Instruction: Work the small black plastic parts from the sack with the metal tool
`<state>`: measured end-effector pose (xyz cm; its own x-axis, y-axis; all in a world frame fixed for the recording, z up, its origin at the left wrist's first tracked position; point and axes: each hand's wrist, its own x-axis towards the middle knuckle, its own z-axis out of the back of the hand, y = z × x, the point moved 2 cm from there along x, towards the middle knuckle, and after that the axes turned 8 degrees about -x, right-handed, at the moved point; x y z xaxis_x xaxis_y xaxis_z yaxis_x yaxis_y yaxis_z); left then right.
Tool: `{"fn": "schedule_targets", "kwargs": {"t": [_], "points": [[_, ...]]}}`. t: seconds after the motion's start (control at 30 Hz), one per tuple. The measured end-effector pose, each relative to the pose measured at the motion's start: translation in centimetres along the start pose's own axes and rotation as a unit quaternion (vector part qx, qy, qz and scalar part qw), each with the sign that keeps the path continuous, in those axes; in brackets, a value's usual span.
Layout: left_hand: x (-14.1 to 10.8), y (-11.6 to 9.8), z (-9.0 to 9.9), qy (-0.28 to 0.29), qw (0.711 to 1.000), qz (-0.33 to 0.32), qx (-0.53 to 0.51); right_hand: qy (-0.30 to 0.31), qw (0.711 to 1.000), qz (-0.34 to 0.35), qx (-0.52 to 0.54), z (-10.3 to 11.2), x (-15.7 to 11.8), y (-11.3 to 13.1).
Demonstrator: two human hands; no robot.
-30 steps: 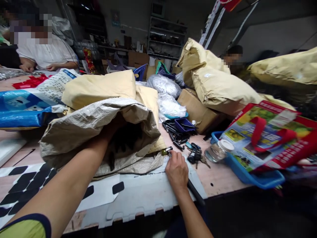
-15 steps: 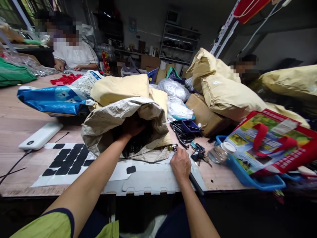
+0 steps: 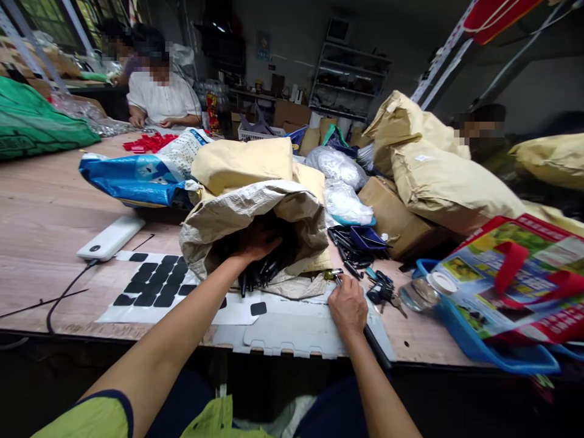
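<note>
My left hand (image 3: 258, 241) reaches into the mouth of a pale woven sack (image 3: 201, 234) lying on its side. Dark shadow hides most of its fingers, so their grip does not show. Below it, several glossy black elongated pieces (image 3: 255, 277) lie at the sack's opening. My right hand (image 3: 349, 304) rests closed on the table's front part, right of the sack. It is wrapped round what looks like a hammer, with a small metal head beyond the fingers and a black handle (image 3: 376, 347) running out below the palm.
A sheet of black stickers (image 3: 155, 283) and a white power bank (image 3: 111, 237) lie left. Right are black parts with a dark blue tray (image 3: 367, 237), keys (image 3: 396, 304), a jar (image 3: 417, 295) and a blue basket (image 3: 515, 362). Paper sacks (image 3: 451, 182) stand behind. Co-workers sit beyond.
The view has turned left, so everything sits farther right. My left hand has shifted slightly in the sack and shows a little more. My right hand keeps its place by the sack.
</note>
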<state>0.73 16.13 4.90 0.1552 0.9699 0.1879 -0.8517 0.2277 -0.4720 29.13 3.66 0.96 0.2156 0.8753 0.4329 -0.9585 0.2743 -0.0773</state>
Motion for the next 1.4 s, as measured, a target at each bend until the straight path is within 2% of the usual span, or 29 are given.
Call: {"fn": "schedule_targets", "kwargs": {"t": [0.07,0.13,0.2,0.27,0.37,0.47,0.53,0.73,1.0,1.4], "points": [[-0.5,0.1,0.6,0.010,0.999,0.006,-0.030,-0.004,1.000,0.002,0.000,0.0,0.0,0.0],[-1.6,0.1,1.5,-0.003,0.998,0.003,-0.056,-0.005,1.000,0.006,0.001,0.0,0.0,0.0],[-3.7,0.0,2.3,-0.048,0.996,-0.021,-0.075,-0.005,1.000,0.006,0.001,-0.1,0.0,0.0],[-6.7,0.1,2.7,-0.121,0.988,-0.033,-0.085,-0.005,1.000,0.004,-0.001,-0.2,0.0,0.0],[-12.0,0.8,2.1,-0.209,0.974,0.001,-0.090,-0.006,1.000,0.004,0.002,-0.3,0.1,0.0],[-15.9,1.6,0.4,-0.199,0.975,0.018,-0.098,-0.005,1.000,0.000,0.007,-0.3,0.1,0.0],[-17.0,2.0,-0.5,-0.170,0.980,0.018,-0.101,-0.003,1.000,-0.004,0.008,-0.4,0.1,0.0],[-16.4,2.5,-1.2,-0.132,0.984,0.037,-0.118,0.006,1.000,-0.017,0.013,-0.8,0.2,0.0],[-16.2,3.0,-1.1,-0.114,0.985,0.039,-0.123,0.021,0.999,-0.037,0.017,-1.0,0.2,0.1],[-16.0,2.6,-0.9,-0.092,0.989,0.054,-0.107,0.035,0.999,-0.030,-0.026,-0.3,0.4,0.5]]}}
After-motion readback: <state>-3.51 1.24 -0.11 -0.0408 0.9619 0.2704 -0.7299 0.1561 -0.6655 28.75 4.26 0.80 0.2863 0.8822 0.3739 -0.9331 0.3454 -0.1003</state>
